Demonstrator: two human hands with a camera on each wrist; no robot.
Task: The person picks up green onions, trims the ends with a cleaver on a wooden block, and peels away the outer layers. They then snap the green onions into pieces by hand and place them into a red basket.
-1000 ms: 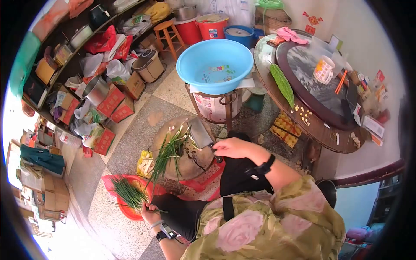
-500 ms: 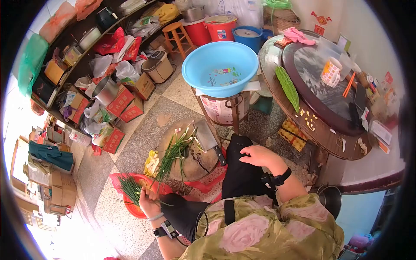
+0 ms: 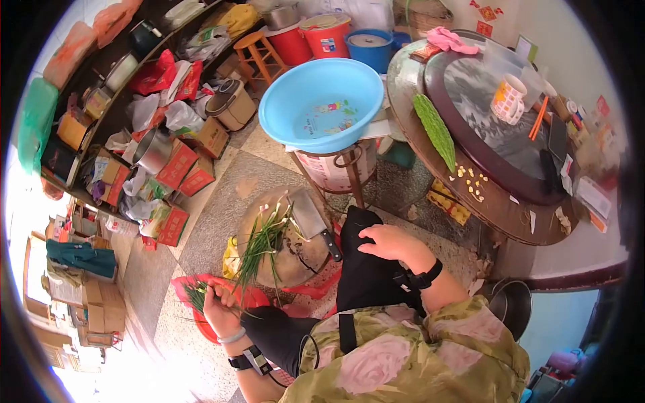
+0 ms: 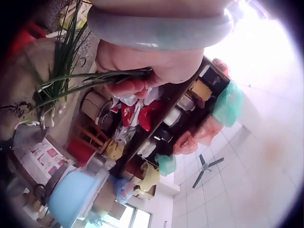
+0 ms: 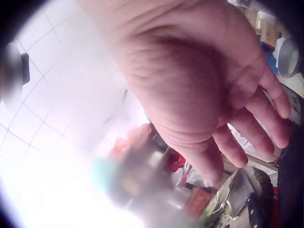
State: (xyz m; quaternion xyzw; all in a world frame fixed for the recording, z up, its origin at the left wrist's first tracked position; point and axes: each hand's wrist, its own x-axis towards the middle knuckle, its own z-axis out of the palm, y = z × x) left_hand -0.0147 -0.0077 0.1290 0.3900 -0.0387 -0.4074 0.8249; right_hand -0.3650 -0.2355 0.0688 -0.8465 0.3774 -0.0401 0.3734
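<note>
In the head view the left hand [image 3: 222, 313] is above a red basin [image 3: 250, 296] of green stalks [image 3: 195, 295]. The left wrist view shows its fingers curled round a few green stalks [image 4: 102, 76]. More scallions [image 3: 261, 248] with white ends lie on a round chopping board [image 3: 300, 258], beside a cleaver [image 3: 308, 216] whose black handle points toward the person. Over the dark-clothed right knee hangs the right hand [image 3: 390, 243], relaxed and holding nothing; in the right wrist view its fingers [image 5: 257, 121] are loosely spread.
Beyond the board a light blue basin [image 3: 321, 107] sits on a stand. A round table [image 3: 497, 218] at the right bears a bitter melon [image 3: 435, 131], a mug [image 3: 508, 99] and orange chopsticks [image 3: 539, 119]. Boxes and bags fill the left side; a wooden stool [image 3: 261, 58] stands behind.
The right hand has moved away from the cleaver handle to above the knee. The left hand has risen from the stalks at the red basin's near edge, still gripping a few. The head view has shifted slightly.
</note>
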